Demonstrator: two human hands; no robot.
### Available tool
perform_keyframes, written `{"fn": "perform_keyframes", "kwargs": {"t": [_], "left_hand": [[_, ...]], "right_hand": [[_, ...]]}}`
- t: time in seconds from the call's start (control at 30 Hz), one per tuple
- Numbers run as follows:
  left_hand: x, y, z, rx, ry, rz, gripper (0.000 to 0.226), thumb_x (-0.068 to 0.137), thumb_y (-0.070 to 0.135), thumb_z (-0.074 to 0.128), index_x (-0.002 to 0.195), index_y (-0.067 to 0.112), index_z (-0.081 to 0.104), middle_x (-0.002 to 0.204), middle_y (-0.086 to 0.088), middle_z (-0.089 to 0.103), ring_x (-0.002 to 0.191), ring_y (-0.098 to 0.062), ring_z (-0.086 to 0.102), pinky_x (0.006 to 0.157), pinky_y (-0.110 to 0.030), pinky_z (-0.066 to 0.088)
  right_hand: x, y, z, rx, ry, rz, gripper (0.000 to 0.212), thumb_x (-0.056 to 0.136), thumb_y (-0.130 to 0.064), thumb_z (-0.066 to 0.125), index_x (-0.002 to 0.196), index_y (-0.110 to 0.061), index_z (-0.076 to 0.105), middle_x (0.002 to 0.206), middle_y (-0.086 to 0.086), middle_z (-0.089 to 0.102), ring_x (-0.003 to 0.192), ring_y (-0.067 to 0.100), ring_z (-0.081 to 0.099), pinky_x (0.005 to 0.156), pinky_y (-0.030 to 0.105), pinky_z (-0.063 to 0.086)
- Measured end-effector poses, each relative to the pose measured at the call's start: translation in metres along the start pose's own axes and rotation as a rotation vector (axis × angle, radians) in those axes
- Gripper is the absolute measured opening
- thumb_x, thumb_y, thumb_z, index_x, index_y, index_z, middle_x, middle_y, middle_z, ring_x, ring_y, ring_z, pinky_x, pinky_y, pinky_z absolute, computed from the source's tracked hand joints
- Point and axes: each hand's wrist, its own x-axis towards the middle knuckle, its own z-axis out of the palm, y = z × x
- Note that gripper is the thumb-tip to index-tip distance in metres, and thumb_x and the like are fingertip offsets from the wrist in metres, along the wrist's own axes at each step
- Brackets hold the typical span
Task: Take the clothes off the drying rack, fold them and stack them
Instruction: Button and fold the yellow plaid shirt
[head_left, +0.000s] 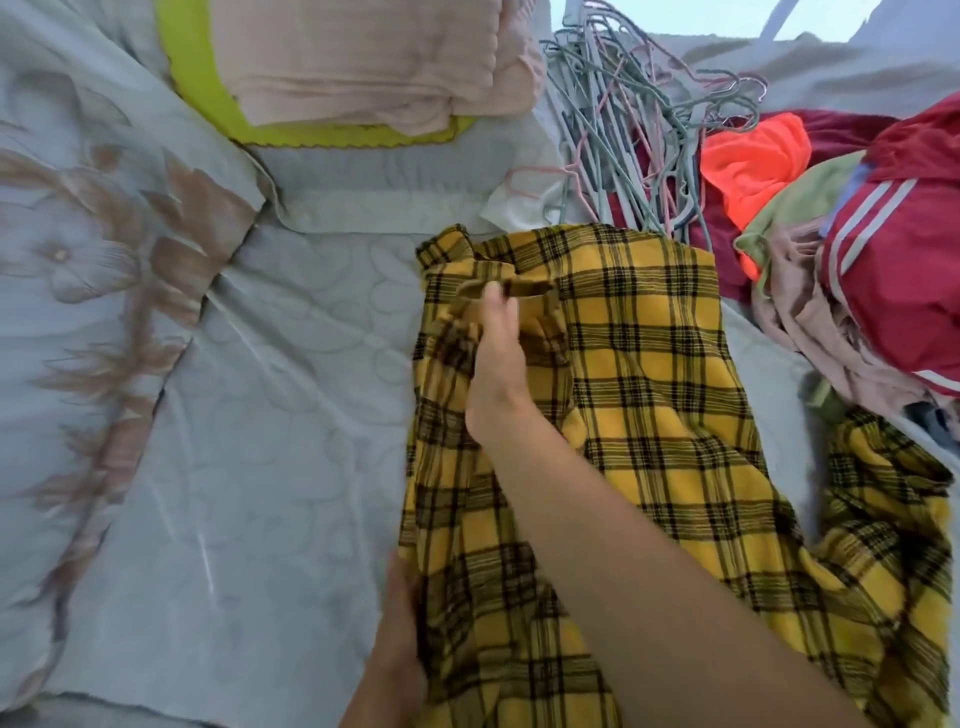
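The yellow plaid shirt lies spread on the bed, right of centre and reaching the near edge, presumably laid flat for folding. The right hand reaches across it and pinches a fold of cloth by the collar, apparently to straighten it. The left hand is at the shirt's left side. Its fingers are hidden under the cloth, so their grip cannot be confirmed. The folded stack sits at the far edge, with the hangers beside it. Unfolded clothes are heaped at the right edge.

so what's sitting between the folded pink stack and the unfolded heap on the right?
A tangle of wire hangers lies between the folded pink stack and the unfolded heap, as the head view shows.
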Motion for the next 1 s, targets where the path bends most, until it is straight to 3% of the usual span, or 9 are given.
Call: {"fn": "perform_keyframes", "kwargs": {"t": [0.1,0.23,0.3,0.43,0.5,0.57,0.67,0.77,1.0], "left_hand": [[0.003,-0.020,-0.027,0.091,0.093,0.042,0.057,0.078,0.058,0.055,0.119,0.019,0.058,0.099,-0.011,0.071,0.098,-0.030,0.063,0.077,-0.037,0.056],[0.002,-0.029,-0.050,0.406,0.098,0.010,0.085,0.042,0.053,0.086,0.113,0.018,0.060,0.113,-0.002,0.066,0.104,-0.020,0.061,0.095,-0.038,0.048],[-0.005,-0.033,-0.062,0.517,0.138,-0.013,0.060,0.056,0.041,0.086,0.104,0.015,0.063,0.111,-0.004,0.066,0.096,-0.016,0.062,0.086,-0.029,0.050],[-0.010,-0.059,-0.092,0.719,0.137,-0.022,0.074,0.031,0.062,0.085,0.085,0.013,0.073,0.083,0.001,0.073,0.081,-0.013,0.065,0.072,-0.022,0.048],[-0.020,-0.068,-0.092,0.763,0.166,-0.082,0.036,0.056,0.044,0.085,0.059,0.014,0.067,0.060,0.005,0.066,0.070,-0.011,0.059,0.064,-0.019,0.045],[-0.018,-0.079,-0.094,0.741,0.215,-0.063,0.041,0.073,0.027,0.078,0.043,0.018,0.051,0.047,0.008,0.051,0.059,-0.010,0.050,0.056,-0.021,0.039],[-0.024,-0.090,-0.092,0.621,0.241,-0.053,0.033,0.071,0.034,0.078,0.062,0.013,0.054,0.061,0.000,0.053,0.064,-0.012,0.050,0.061,-0.022,0.041],[-0.030,-0.108,-0.099,0.506,0.235,-0.080,0.055,0.072,0.031,0.079,0.113,0.004,0.055,0.105,-0.009,0.064,0.097,-0.019,0.061,0.081,-0.030,0.051],[-0.033,-0.151,-0.116,0.508,0.435,-0.042,0.035,0.087,0.001,0.060,0.119,-0.005,0.048,0.088,-0.016,0.059,0.074,-0.025,0.056,0.062,-0.030,0.045]], "right_hand": [[0.012,0.041,-0.023,-0.572,0.001,-0.002,0.066,0.097,-0.049,0.032,0.150,-0.027,-0.001,0.157,-0.002,-0.017,0.145,0.022,-0.008,0.114,0.047,0.008],[-0.018,0.102,-0.080,-0.927,0.165,-0.012,0.062,0.097,-0.040,0.040,0.149,-0.020,0.013,0.158,0.000,-0.001,0.145,0.022,-0.002,0.117,0.044,0.008],[-0.037,0.125,-0.108,-0.947,0.308,0.065,0.063,0.095,-0.034,0.048,0.147,-0.014,0.020,0.156,0.007,0.010,0.143,0.025,0.008,0.114,0.042,0.015],[-0.071,0.152,-0.137,-0.601,0.384,0.304,0.060,0.092,-0.025,0.056,0.142,-0.008,0.028,0.139,0.015,0.040,0.118,0.028,0.047,0.097,0.039,0.040],[-0.082,0.159,-0.140,-0.485,0.303,0.386,0.053,0.092,-0.023,0.056,0.137,-0.007,0.034,0.121,0.012,0.052,0.102,0.022,0.054,0.090,0.035,0.045],[-0.084,0.163,-0.141,-0.498,0.244,0.398,0.043,0.092,-0.019,0.056,0.130,-0.004,0.043,0.109,0.007,0.055,0.094,0.019,0.057,0.084,0.031,0.047],[-0.079,0.166,-0.143,-0.517,0.233,0.365,0.029,0.093,-0.014,0.054,0.119,-0.003,0.052,0.101,0.008,0.059,0.081,0.014,0.058,0.070,0.024,0.048],[-0.077,0.165,-0.148,-0.497,0.202,0.370,0.022,0.095,-0.014,0.050,0.116,-0.007,0.051,0.099,0.009,0.060,0.078,0.014,0.057,0.069,0.024,0.048],[-0.102,0.156,-0.220,-0.714,0.242,0.316,0.035,0.095,-0.023,0.051,0.126,-0.008,0.047,0.122,0.010,0.054,0.112,0.026,0.053,0.100,0.042,0.043]]}}
